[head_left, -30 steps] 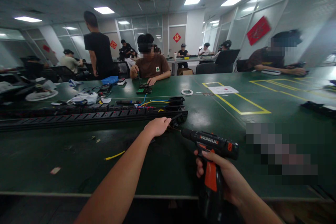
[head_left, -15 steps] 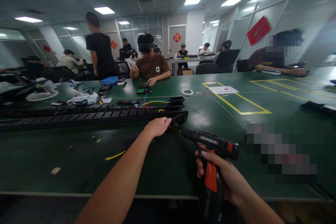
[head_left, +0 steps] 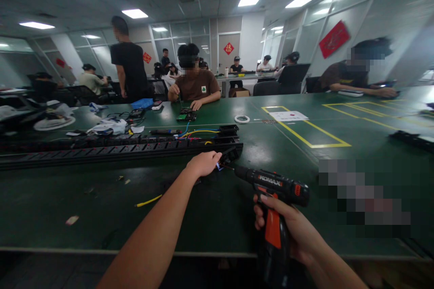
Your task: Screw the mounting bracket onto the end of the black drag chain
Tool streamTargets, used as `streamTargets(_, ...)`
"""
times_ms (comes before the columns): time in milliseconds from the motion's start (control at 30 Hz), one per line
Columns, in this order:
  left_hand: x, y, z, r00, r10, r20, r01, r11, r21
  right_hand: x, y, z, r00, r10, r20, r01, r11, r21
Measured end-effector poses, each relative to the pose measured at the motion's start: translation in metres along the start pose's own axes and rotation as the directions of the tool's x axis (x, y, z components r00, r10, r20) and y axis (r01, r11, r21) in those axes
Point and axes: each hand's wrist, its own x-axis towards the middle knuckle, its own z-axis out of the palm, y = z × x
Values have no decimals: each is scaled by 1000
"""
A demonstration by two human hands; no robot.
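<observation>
My right hand point(head_left: 286, 216) is wrapped round the grip of a black and orange cordless drill point(head_left: 271, 179), one finger by the trigger. The drill points left, its thin bit reaching a small black plastic part point(head_left: 230, 156). Whether the bit touches it, I cannot tell. My left hand point(head_left: 204, 164) is closed on the near side of that part, and the fingertips are partly hidden. A bluish-white patch shows just below the fingertips. Behind the part lies a long black power strip point(head_left: 135, 151) with a row of sockets.
On the green table point(head_left: 203, 230) lie a yellow wire point(head_left: 148, 200), a white ring point(head_left: 242, 119), a paper sheet point(head_left: 288, 116) and a blue tray point(head_left: 142, 103). Blue and yellow wires point(head_left: 200, 131) run behind the strip. Across the table a person point(head_left: 196, 83) handles a circuit board.
A bluish-white patch has appeared by my left fingertips at the bit's end. Both hands and the drill stay almost where they were.
</observation>
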Motion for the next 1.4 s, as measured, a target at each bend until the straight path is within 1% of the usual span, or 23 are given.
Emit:
streamTargets(200,1,-2,1,1000,19,-10,-19,1000,-5,0,-1,1,1000,7,5,-7,1000,6)
streamTargets(433,-1,1,-1,1000,-7,9,7,1000,-11,1,0,0,1000,6,-2,-6,1000,11)
streamTargets(800,2,-1,1,1000,-3,-5,3,1000,6,-1,0,1,1000,-8,7,8,1000,-1)
streamTargets(1200,0,0,0,1000,-16,-1,16,1000,-15,-2,-3,3,999,29,-16,-28,999,27)
streamTargets(1400,-1,2,-1,1000,-16,2,16,1000,-10,-3,-4,3,1000,22,-13,-22,999,29)
